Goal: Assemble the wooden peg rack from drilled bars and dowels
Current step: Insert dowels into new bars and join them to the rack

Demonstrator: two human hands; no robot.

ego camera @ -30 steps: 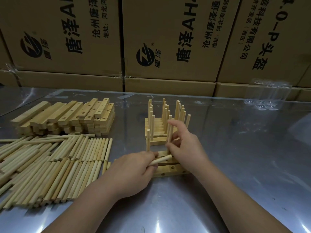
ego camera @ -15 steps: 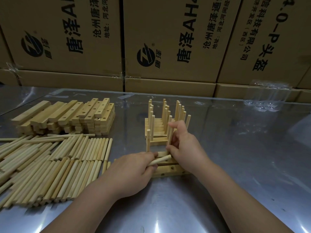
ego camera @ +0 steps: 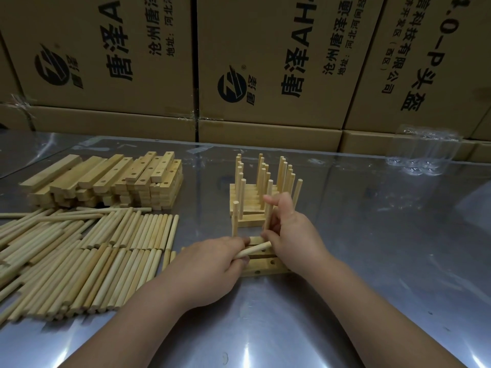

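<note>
Partly, the left hand (ego camera: 210, 266), gripping a dowel (ego camera: 255, 249), hides the bar (ego camera: 265, 268).

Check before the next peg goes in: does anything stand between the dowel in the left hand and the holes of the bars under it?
Partly. The right hand, gripping an upright dowel, covers the right end of the front bar. The holes showing beside the loose dowel held by the left hand are uncovered.

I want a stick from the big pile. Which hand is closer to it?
Left. The left hand, holding a stick, is just right of the stick pile; the right hand is farther right, pinching an upright peg.
</note>
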